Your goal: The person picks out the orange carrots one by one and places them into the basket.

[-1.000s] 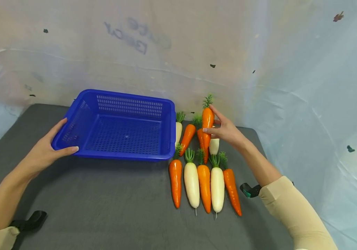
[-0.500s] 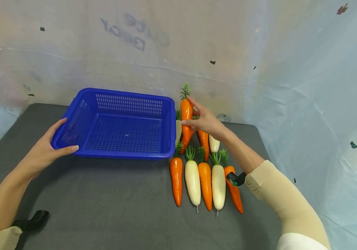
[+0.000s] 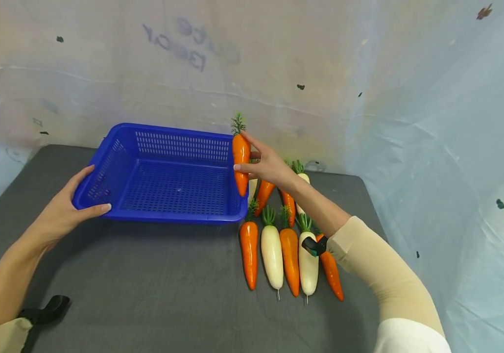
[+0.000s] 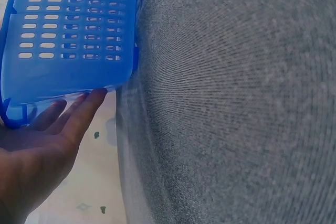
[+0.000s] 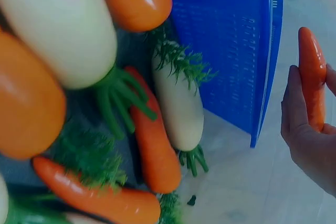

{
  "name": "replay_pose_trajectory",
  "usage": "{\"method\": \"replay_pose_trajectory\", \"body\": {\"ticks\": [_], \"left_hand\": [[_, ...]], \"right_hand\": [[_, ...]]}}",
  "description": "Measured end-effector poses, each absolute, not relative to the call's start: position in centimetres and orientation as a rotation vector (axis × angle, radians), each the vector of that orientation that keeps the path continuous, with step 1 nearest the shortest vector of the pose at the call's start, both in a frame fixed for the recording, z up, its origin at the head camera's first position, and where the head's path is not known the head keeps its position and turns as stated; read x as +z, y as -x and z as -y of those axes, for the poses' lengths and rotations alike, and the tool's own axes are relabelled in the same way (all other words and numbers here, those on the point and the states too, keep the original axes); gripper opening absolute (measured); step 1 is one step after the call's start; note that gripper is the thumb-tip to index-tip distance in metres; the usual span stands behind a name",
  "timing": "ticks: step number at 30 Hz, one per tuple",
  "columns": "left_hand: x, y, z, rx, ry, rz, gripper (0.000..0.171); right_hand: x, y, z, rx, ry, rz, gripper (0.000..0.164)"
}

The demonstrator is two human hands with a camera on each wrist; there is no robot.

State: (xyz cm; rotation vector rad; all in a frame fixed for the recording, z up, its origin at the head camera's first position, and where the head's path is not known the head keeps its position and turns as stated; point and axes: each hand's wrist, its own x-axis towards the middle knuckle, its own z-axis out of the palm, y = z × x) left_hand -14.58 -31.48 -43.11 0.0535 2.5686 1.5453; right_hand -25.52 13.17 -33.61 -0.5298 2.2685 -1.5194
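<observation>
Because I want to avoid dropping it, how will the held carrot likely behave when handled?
The carrot is probably stiff, showing no sag in the right hand. It looks glossy, so may be slippery. Being round and tapered, it could roll.

The left hand (image 4: 44, 148), at left, stretches its fingers to the edge of a blue basket (image 4: 68, 80), one fingertip touching it. Rows of oblong slots pierce the basket's wall, pale light showing through some. Grey cloth (image 4: 241, 103) fills the right side, beside the basket. Farther off, a pale sheet (image 4: 79, 192) bears dark spots (image 4: 103, 210).
</observation>
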Motion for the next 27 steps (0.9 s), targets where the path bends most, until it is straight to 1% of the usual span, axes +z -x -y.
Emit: {"method": "replay_pose_trajectory", "body": {"ticks": [14, 23, 27], "left_hand": [[-43.1, 14.7, 31.8, 1.515, -0.018, -2.559, 0.096], [-43.1, 14.5, 31.6, 1.52, -0.011, -2.561, 0.1], [-43.1, 14.7, 31.6, 1.516, -0.007, -2.571, 0.099]], "right_hand": [[-34.6, 26.4, -7.7, -1.541, 0.532, -2.121, 0.09], [-36.0, 26.6, -4.1, -1.421, 0.518, -2.188, 0.089], [-36.1, 26.4, -2.8, -1.395, 0.561, -2.22, 0.089]]}}
